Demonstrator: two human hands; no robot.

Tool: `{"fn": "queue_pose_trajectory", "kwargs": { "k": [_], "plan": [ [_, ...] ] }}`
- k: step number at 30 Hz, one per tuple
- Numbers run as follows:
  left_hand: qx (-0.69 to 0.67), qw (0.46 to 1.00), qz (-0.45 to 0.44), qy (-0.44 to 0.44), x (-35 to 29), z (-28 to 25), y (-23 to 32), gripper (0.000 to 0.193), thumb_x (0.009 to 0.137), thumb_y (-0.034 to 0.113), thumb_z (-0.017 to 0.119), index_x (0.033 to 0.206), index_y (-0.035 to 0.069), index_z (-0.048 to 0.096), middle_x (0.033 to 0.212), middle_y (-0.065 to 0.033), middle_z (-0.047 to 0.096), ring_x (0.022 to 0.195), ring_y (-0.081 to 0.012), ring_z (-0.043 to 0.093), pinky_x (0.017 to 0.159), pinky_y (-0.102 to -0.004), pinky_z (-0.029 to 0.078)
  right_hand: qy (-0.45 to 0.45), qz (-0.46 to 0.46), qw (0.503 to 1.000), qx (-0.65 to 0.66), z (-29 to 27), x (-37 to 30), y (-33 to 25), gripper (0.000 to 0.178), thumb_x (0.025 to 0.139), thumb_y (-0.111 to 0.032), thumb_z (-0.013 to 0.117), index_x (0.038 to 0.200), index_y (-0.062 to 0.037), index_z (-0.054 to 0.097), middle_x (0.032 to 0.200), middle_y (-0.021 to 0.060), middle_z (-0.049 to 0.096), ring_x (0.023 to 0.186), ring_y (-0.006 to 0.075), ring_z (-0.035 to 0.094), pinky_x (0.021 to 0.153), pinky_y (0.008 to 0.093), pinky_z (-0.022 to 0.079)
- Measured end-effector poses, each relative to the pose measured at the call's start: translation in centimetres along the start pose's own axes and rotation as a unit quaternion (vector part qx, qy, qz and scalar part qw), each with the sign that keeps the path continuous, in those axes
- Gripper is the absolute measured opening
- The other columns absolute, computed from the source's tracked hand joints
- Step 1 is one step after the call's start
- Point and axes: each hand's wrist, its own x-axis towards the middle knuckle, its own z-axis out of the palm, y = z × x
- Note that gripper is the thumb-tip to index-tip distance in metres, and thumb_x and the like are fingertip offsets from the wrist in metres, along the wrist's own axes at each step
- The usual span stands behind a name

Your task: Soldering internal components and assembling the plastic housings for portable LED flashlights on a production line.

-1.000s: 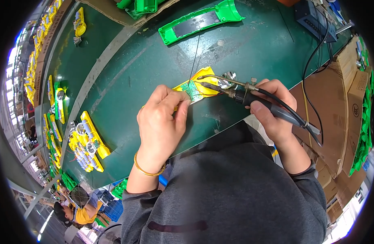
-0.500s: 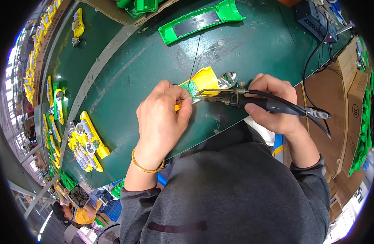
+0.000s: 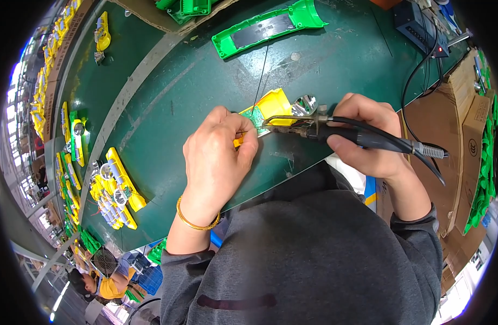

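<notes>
A yellow plastic housing point(image 3: 277, 104) lies on the green table in front of me, with a small green circuit board point(image 3: 256, 117) in it. My left hand point(image 3: 215, 157) is closed over the housing's near left end; its fingertips are partly hidden, and a thin wire may be among them. A round shiny reflector point(image 3: 304, 105) sits at the housing's right end. In my right hand point(image 3: 371, 143) is a black soldering iron point(image 3: 357, 137) with a thin metal guide tube along it. The iron's tip points left, at the edge of the circuit board. A thin dark line rises from the board.
A green plastic shell point(image 3: 308, 16) with a dark strip lies farther back. Several yellow housings point(image 3: 119, 184) are piled at the left. At the back right stands a blue soldering station point(image 3: 417, 27) with cables, above cardboard boxes point(image 3: 471, 146). Another person point(image 3: 110, 284) sits at the lower left.
The soldering iron and my right hand have shifted slightly to the right. My left hand and the yellow housing stay almost in place.
</notes>
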Motion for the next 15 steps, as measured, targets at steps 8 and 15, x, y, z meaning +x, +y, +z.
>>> {"fn": "queue_pose_trajectory", "kwargs": {
  "k": [8,15],
  "plan": [
    [0.017,1.000,-0.002,-0.005,0.9,-0.1,0.5,0.004,0.073,0.009,0.066,0.075,0.006,0.063,0.075,-0.0095,0.055,0.065,-0.0306,0.058,0.058,-0.0395,0.047,0.040,0.032,0.999,0.015,-1.1,-0.2,0.5,0.018,0.066,-0.003,0.065,0.078,0.0005,0.052,0.071,0.0060,0.055,0.061,0.0117,0.048,0.056,0.0244,0.037],
    [-0.120,0.993,0.005,-0.005,2.2,-2.3,0.1,0.014,0.076,0.006,0.069,0.090,0.006,0.068,0.084,-0.0102,0.059,0.074,-0.0280,0.063,0.065,-0.0338,0.051,0.181,0.071,0.962,0.193,-1.7,-2.3,1.7,0.020,0.079,-0.015,0.061,0.089,-0.0013,0.050,0.076,0.0094,0.055,0.062,0.0137,0.054,0.054,0.0241,0.042]
  ]
}}
